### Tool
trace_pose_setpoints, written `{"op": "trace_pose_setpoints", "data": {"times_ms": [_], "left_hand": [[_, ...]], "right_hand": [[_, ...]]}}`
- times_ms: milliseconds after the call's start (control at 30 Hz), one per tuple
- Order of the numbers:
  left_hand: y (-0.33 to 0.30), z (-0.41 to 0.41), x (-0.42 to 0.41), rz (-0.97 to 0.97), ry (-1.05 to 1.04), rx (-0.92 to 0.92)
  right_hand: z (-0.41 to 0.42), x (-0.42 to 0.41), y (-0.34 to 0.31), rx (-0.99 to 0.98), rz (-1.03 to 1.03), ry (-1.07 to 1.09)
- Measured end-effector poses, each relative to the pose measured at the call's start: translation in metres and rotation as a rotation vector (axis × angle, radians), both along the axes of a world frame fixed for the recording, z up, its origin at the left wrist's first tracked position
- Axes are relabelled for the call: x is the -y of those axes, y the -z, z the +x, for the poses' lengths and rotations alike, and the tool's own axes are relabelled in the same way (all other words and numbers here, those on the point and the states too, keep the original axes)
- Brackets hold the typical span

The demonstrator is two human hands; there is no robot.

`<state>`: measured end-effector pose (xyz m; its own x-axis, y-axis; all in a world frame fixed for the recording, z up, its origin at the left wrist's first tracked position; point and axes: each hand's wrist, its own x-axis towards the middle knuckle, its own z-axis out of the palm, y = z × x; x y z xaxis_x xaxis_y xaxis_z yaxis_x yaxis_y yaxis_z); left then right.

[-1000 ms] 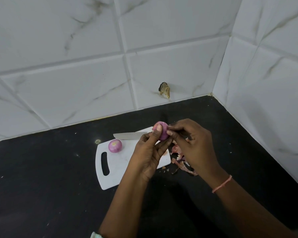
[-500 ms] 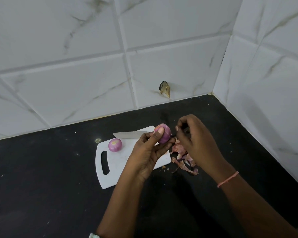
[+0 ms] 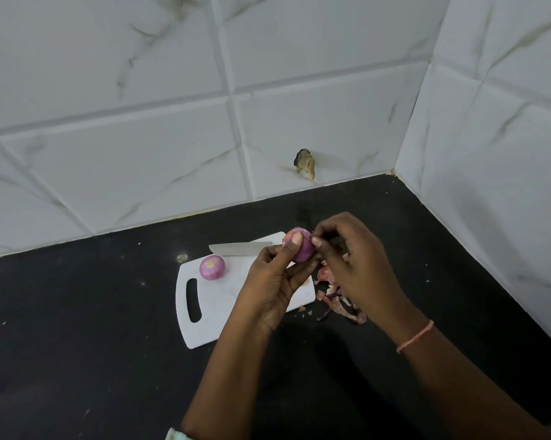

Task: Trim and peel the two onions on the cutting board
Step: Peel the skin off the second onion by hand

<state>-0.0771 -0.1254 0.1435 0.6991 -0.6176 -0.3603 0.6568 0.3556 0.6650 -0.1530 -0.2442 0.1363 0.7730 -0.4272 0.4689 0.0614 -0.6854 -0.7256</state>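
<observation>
Peeling the second onion, gripped in the left hand above the cutting board while the right hand pinches its skin (first onion rests peeled); next, strip remaining skin

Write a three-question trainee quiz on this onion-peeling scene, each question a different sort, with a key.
1. True or false: the knife is in the right hand.
2. Multiple choice: the onion peels lie (A) on the cutting board, (B) on the black counter right of it, (C) against the wall.
3. Fill in: the left hand holds one ____; the other onion sits on the board.

Key: 1 false; 2 B; 3 onion.
</observation>
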Motion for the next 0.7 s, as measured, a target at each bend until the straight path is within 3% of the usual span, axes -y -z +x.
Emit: {"op": "trace_pose_setpoints", "data": {"times_ms": [100, 200, 267, 400, 600, 700], "left_hand": [[-0.001, -0.001, -0.001, 0.002, 0.018, 0.009], [-0.002, -0.001, -0.002, -0.013, 0.044, 0.01], [-0.001, 0.0, -0.001, -0.01, 0.041, 0.01], [0.001, 0.001, 0.002, 0.012, 0.023, 0.012], [0.003, 0.004, 0.001, -0.017, 0.055, 0.06], [0.003, 0.004, 0.0, -0.023, 0.083, 0.064]], "right_hand": [[0.003, -0.001, 0.007, -0.098, -0.059, 0.039], [0.0, -0.004, 0.005, -0.012, 0.182, 0.104], [-0.002, -0.006, -0.001, 0.04, 0.352, 0.033], [0.0, -0.005, -0.001, -0.023, 0.31, -0.001], [0.001, -0.005, -0.001, 0.09, 0.532, -0.018], [0.001, 0.0, -0.004, 0.086, 0.525, 0.0]]}}
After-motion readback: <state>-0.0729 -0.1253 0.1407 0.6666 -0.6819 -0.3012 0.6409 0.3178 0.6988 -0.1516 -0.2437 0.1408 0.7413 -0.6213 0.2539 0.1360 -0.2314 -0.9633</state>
